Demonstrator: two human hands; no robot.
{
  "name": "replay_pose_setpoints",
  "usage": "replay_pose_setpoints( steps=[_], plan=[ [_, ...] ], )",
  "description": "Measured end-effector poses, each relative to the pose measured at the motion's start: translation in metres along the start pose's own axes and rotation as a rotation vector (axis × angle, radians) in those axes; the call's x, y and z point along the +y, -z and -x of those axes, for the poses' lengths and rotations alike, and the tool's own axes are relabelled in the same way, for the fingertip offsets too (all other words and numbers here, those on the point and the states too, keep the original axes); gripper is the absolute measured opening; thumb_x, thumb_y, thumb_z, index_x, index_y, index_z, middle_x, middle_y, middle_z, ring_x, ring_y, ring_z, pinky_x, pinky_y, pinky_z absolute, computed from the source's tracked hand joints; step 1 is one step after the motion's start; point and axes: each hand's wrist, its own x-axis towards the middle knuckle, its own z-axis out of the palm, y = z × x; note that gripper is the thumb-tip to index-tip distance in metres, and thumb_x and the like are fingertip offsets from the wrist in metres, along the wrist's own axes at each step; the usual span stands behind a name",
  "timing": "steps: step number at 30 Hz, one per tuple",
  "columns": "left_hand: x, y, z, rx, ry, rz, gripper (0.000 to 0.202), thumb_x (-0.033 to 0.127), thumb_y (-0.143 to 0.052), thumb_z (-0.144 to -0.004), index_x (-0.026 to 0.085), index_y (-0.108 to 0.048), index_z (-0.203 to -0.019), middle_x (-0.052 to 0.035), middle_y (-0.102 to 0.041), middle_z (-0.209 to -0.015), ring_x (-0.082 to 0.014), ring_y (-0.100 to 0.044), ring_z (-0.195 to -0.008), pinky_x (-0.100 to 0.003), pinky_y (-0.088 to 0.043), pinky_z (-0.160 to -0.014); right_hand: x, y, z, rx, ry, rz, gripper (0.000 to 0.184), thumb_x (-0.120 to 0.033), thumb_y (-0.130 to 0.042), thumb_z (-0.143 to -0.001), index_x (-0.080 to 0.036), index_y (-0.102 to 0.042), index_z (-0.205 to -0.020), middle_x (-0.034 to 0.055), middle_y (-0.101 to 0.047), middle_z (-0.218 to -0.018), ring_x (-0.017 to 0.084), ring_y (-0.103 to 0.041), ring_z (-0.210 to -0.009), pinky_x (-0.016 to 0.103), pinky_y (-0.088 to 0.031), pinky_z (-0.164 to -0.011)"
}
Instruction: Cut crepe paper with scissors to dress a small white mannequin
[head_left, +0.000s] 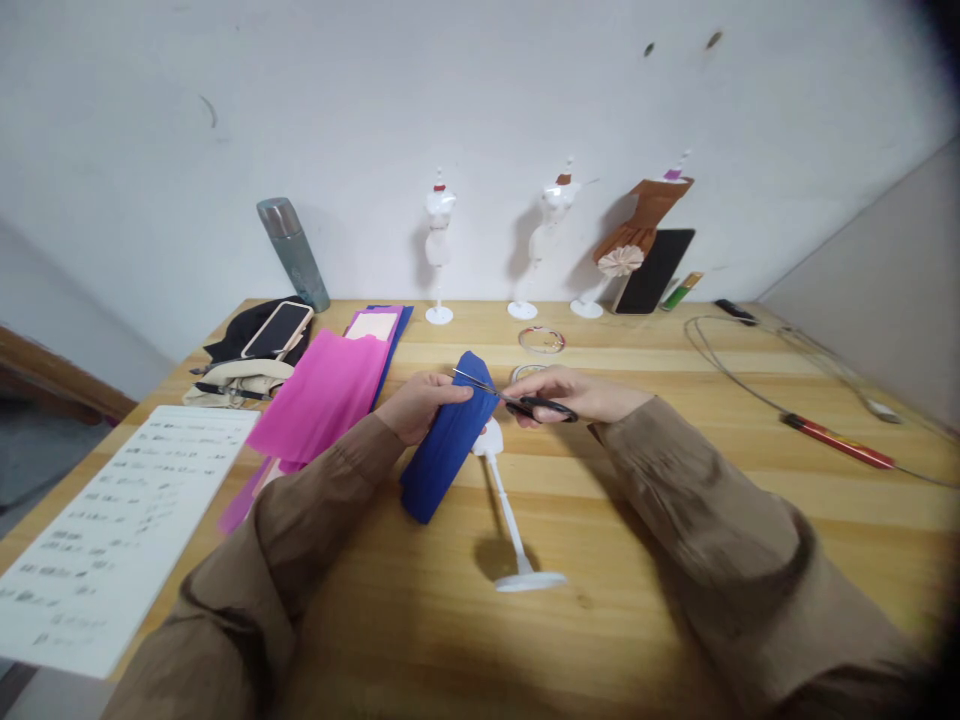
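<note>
- Left hand [416,405]: thumb and fingers closed in a pinch on the left edge of a folded blue strip [448,455], near its upper end; the thumb lies flat on top of it.
- Right hand [564,393]: fingers curled around the black handle loops of a pair of scissors [550,407]; exactly which fingers sit in the loops cannot be told.
- The slim metal blades reach across the blue strip's upper part, their tips near the left thumb.
- The blue strip is held above the wooden table between the two hands, slanting down toward the left sleeve; it looks like matte, faintly creased crepe paper, layered into a long, narrow band.
- Behind its lower right side, a smooth white mini mannequin [508,505] shows a slender stem and round, flat base; whether it stands or lies cannot be told.
- Left of the hands, a soft magenta sheet [319,395] with a gently rippled surface drapes over other sheets.
- Near the wall, a mannequin wears a gathered brown dress [649,212] with a pleated cream rosette [621,262].
</note>
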Motion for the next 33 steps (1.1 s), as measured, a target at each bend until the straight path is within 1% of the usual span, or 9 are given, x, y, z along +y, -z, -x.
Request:
replay_pose_setpoints(
  steps=[4,8,12,17,23,26,30,33],
  plan=[
    [-0.0013,-0.0016,0.0007,-0.005,-0.001,0.011,0.039,0.034,-0.085,-0.063,0.003,-0.075,-0.085,-0.0172,-0.074,-0.076,-0.0226,-0.070,-0.064,-0.034,-0.055,-0.063,-0.0009,-0.0012,-0.0020,-0.023,0.018,0.013,0.058,-0.054,-0.074,-0.080,-0.009,-0.070,-0.116,0.0023,-0.059,-0.077,0.012,-0.052,-0.070,0.026,-0.042,-0.065],
    [-0.0011,-0.0038,0.0010,-0.005,0.010,-0.009,0.043,0.036,-0.086,-0.061,0.002,-0.076,-0.085,-0.0177,-0.075,-0.076,-0.0226,-0.069,-0.062,-0.033,-0.056,-0.061,0.0006,-0.0008,-0.0013,-0.004,-0.014,0.015,0.060,-0.054,-0.077,-0.078,-0.009,-0.069,-0.118,0.0026,-0.061,-0.077,0.012,-0.055,-0.070,0.026,-0.044,-0.065],
    [-0.0006,-0.0051,0.0012,0.002,0.010,-0.011,0.040,0.034,-0.084,-0.062,0.002,-0.076,-0.085,-0.0180,-0.075,-0.074,-0.0231,-0.069,-0.062,-0.034,-0.056,-0.060,0.0045,0.0003,-0.0001,0.001,-0.028,-0.017,0.062,-0.055,-0.078,-0.076,-0.009,-0.069,-0.118,0.0024,-0.062,-0.075,0.011,-0.055,-0.067,0.024,-0.044,-0.062],
    [0.0013,-0.0056,0.0019,0.005,0.030,-0.007,0.042,0.033,-0.085,-0.059,0.003,-0.077,-0.087,-0.0173,-0.074,-0.072,-0.0247,-0.070,-0.061,-0.034,-0.056,-0.058,0.0050,0.0016,0.0008,0.005,-0.036,0.022,0.059,-0.052,-0.079,-0.076,-0.011,-0.070,-0.117,0.0019,-0.062,-0.075,0.010,-0.054,-0.065,0.023,-0.044,-0.061],
    [0.0027,-0.0061,0.0034,-0.015,0.023,-0.016,0.033,0.031,-0.081,-0.065,0.003,-0.076,-0.083,-0.0176,-0.074,-0.071,-0.0238,-0.070,-0.062,-0.033,-0.055,-0.058,0.0036,0.0008,0.0005,0.027,-0.041,0.052,0.061,-0.054,-0.079,-0.075,-0.011,-0.070,-0.118,0.0010,-0.061,-0.074,0.009,-0.052,-0.063,0.023,-0.043,-0.060],
    [0.0025,-0.0063,0.0032,-0.012,0.028,-0.013,0.032,0.032,-0.081,-0.064,0.003,-0.076,-0.078,-0.0169,-0.073,-0.068,-0.0233,-0.069,-0.061,-0.032,-0.055,-0.057,0.0037,0.0005,0.0002,0.036,-0.045,0.066,0.062,-0.055,-0.079,-0.075,-0.011,-0.071,-0.117,0.0005,-0.060,-0.073,0.008,-0.050,-0.062,0.023,-0.042,-0.060],
    [0.0021,-0.0067,0.0033,-0.012,0.034,-0.015,0.035,0.032,-0.081,-0.063,0.003,-0.077,-0.082,-0.0167,-0.074,-0.069,-0.0231,-0.069,-0.061,-0.031,-0.055,-0.057,0.0021,0.0008,0.0007,0.029,-0.044,0.098,0.062,-0.057,-0.077,-0.076,-0.011,-0.071,-0.118,0.0000,-0.059,-0.071,0.008,-0.047,-0.061,0.023,-0.040,-0.057],
    [0.0020,-0.0069,0.0037,-0.009,0.033,-0.007,0.036,0.032,-0.082,-0.062,0.003,-0.077,-0.083,-0.0161,-0.074,-0.069,-0.0226,-0.070,-0.061,-0.031,-0.055,-0.060,0.0003,0.0008,0.0011,0.021,-0.044,0.115,0.064,-0.059,-0.076,-0.076,-0.011,-0.071,-0.118,-0.0004,-0.058,-0.070,0.008,-0.046,-0.061,0.023,-0.039,-0.057]
  ],
)
